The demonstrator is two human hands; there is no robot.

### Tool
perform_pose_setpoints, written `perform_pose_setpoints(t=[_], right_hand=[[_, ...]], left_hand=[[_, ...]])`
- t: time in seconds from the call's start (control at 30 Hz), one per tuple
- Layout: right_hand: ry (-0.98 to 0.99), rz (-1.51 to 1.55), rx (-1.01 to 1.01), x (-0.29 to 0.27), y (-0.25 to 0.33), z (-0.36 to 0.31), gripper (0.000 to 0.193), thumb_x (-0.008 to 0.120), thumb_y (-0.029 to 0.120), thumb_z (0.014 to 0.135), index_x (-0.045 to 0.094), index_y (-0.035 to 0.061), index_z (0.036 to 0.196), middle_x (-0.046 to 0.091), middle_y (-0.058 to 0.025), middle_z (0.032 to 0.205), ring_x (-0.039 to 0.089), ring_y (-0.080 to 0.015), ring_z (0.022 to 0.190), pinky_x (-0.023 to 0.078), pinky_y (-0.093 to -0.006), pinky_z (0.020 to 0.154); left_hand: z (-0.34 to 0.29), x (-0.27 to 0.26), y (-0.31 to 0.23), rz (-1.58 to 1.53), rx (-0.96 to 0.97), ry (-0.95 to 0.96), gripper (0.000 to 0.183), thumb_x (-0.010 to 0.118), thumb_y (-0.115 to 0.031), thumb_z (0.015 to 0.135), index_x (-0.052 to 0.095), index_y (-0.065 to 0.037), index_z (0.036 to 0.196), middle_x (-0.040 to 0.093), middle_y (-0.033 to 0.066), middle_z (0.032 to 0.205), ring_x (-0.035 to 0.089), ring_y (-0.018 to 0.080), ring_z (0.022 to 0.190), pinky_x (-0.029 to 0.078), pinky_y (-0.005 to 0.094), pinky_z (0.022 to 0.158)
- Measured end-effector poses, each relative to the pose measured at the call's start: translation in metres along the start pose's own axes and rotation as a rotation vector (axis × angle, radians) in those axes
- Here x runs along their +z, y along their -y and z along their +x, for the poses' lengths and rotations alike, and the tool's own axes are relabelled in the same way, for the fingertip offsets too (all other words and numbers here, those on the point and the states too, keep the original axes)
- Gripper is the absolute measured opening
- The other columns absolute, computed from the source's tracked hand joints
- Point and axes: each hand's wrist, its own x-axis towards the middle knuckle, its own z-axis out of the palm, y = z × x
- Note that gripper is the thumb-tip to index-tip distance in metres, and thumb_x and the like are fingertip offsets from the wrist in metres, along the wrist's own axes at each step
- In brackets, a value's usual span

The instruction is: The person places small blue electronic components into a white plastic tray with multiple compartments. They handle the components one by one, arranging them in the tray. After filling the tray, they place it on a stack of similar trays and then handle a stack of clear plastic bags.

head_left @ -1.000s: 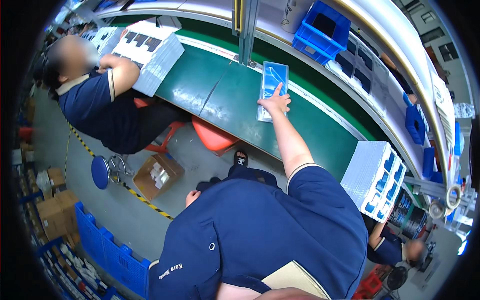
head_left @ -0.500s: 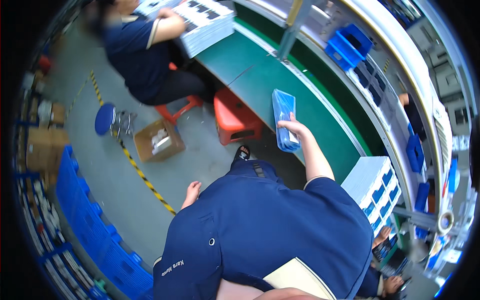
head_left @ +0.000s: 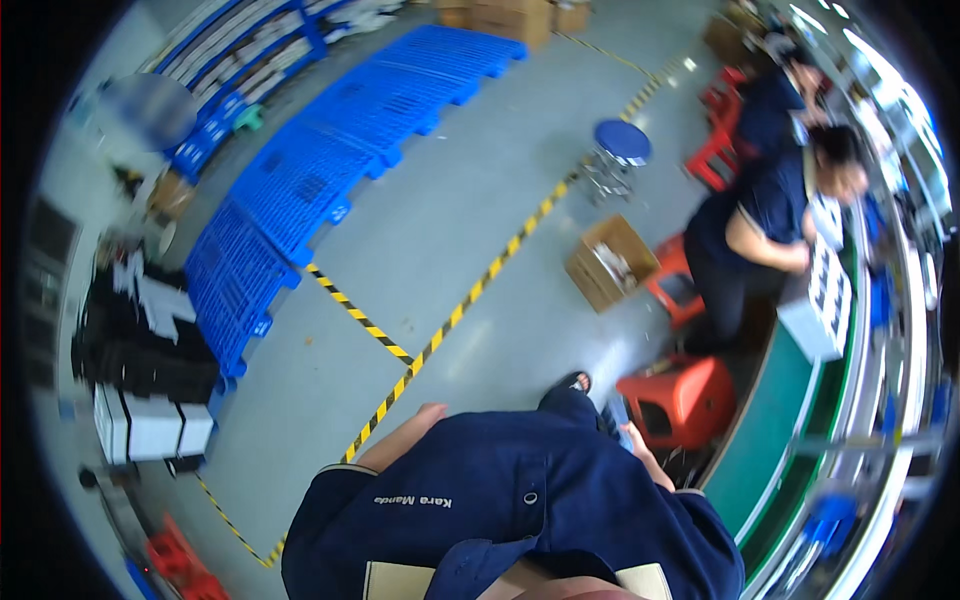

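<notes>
My right hand (head_left: 633, 440) is low at my right side, its fingers closed round a blue stack of flat rectangular pieces (head_left: 616, 410). Most of that stack is hidden by my body and hand. An orange-red plastic stool (head_left: 685, 400) stands just beyond it, beside the green-topped workbench (head_left: 775, 440). My left hand (head_left: 432, 412) hangs by my left side, away from any object. My shirt and the blur hide its fingers.
Ahead, an open cardboard box (head_left: 600, 280) and a blue round stool (head_left: 622, 140) stand on the floor. Blue plastic pallets (head_left: 330, 150) line the left. At the bench a co-worker (head_left: 750, 220) sits by a white stack (head_left: 818, 315). Yellow-black tape (head_left: 470, 296) marks the floor.
I have turned left, away from the bench. The blue stack, held above the bench's edge before, is now down beside my right leg, still in my right hand.
</notes>
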Motion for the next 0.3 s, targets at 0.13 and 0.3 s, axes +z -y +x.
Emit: perform_pose_setpoints(t=[0.13, 0.3], right_hand=[[-0.091, -0.102, 0.113, 0.037, 0.071, 0.021, 0.062, 0.058, 0.049, 0.070, 0.053, 0.0063, 0.115, 0.060, -0.0171, 0.103, 0.059, -0.0357, 0.090, 0.047, -0.0496, 0.083], [-0.074, -0.198, 0.112, 0.083, 0.201, 0.092, 0.061, 0.058, 0.048, 0.071, 0.053, 0.0065, 0.115, 0.060, -0.0168, 0.103, 0.058, -0.0352, 0.090, 0.047, -0.0493, 0.083]], left_hand=[[-0.032, -0.012, -0.037, -0.313, -0.153, -0.239, 0.052, 0.057, -0.036, 0.085, 0.044, -0.010, 0.128, 0.054, 0.0062, 0.115, 0.050, 0.0241, 0.105, 0.039, 0.0473, 0.087], [-0.020, -0.045, -0.119, -0.477, -0.022, -0.288, 0.052, 0.056, -0.039, 0.084, 0.045, -0.011, 0.126, 0.053, 0.0073, 0.118, 0.050, 0.0251, 0.105, 0.039, 0.0475, 0.088]])
